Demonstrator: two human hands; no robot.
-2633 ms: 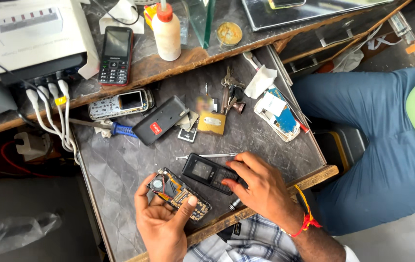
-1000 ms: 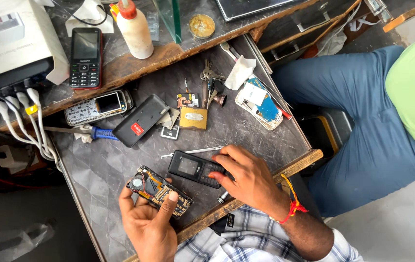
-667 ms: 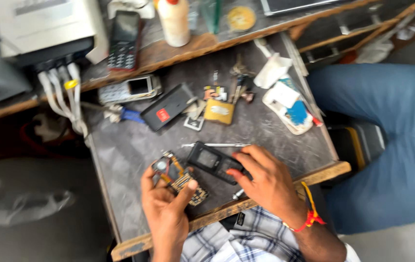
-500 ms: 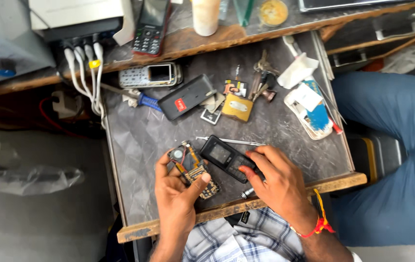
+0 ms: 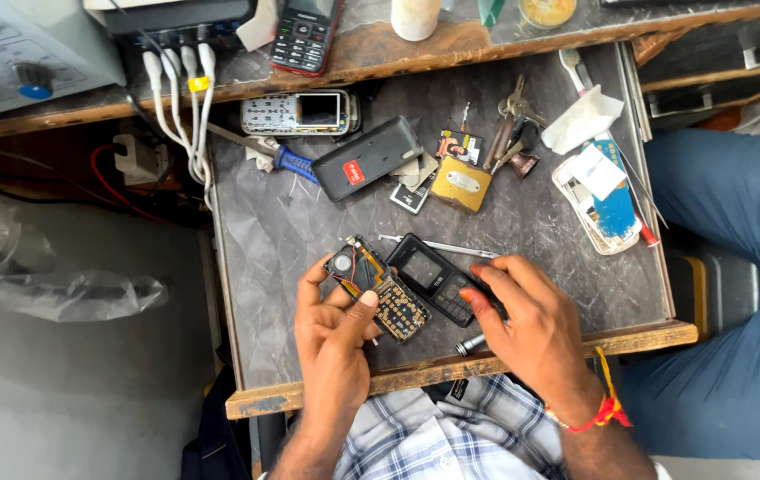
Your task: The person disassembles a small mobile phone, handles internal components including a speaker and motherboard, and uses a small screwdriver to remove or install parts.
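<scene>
Phone body [image 5: 433, 278]: the black keypad shell lies flat on the grey work tray [image 5: 264, 258], at 5 o'clock from the tray's middle, near the front edge.
Right hand [image 5: 531, 329]: fingertips press on the shell's lower end, pinning it, not clenched round it.
Left hand [image 5: 336, 333]: thumb and fingers grip the bare circuit board [image 5: 380, 289] at 9 o'clock of the shell, the two touching.
Tweezers [image 5: 438, 244]: resting at 12 o'clock of the shell.
Advice: hold the board by its edges, clear of the thin wires, and keep the shell pinned.
</scene>
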